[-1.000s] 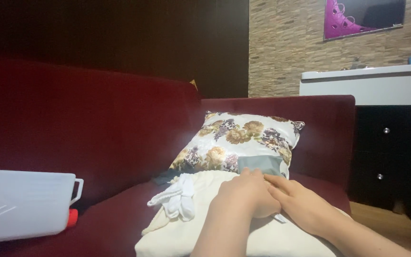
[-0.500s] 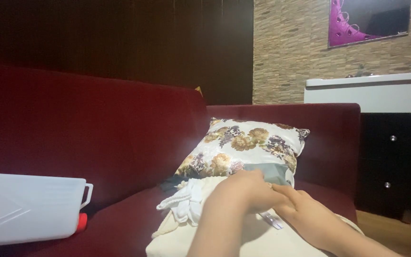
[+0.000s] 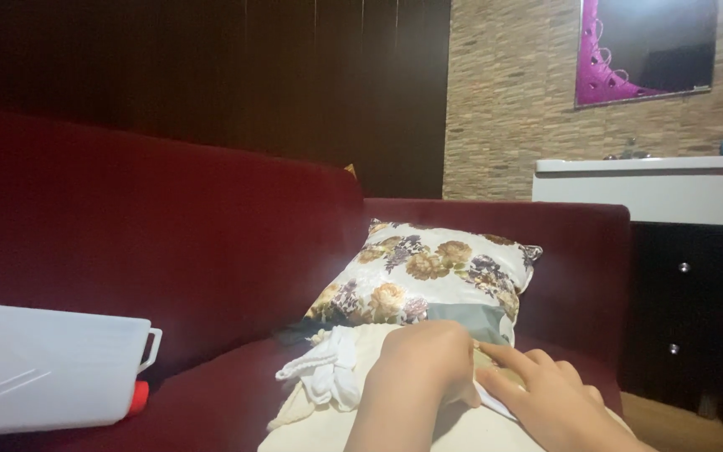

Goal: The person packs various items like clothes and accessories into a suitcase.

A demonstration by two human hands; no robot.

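Both hands rest on a cream cloth [image 3: 353, 423] that lies folded on the seat of a dark red sofa [image 3: 169, 226]. The left hand [image 3: 424, 364] is curled, knuckles up, pressing down on the cloth near its far edge; its grip is drawn together, though the fingertips are tucked under and I cannot tell whether they pinch anything. The right hand [image 3: 546, 393] lies just beside it, touching it, fingers spread flat and apart on the cloth, holding nothing. A thin pale strip pokes out between the two hands; it may be a label or a fold of the cloth, the view being too dim to say.

Just left of the left hand, a small bunched white fabric piece [image 3: 328, 372] sits on the cream cloth. Behind the cloth, a floral cushion [image 3: 424, 272] with a grey patch leans upright against the sofa's armrest, and the cloth's far edge reaches its base. Well away from the cloth, at the left end of the sofa seat, a white plastic jerrycan [image 3: 43, 368] with a red cap lies on its side. Beyond the armrest stands a dark cabinet [image 3: 688, 310] with a white top, against a stone-faced wall.
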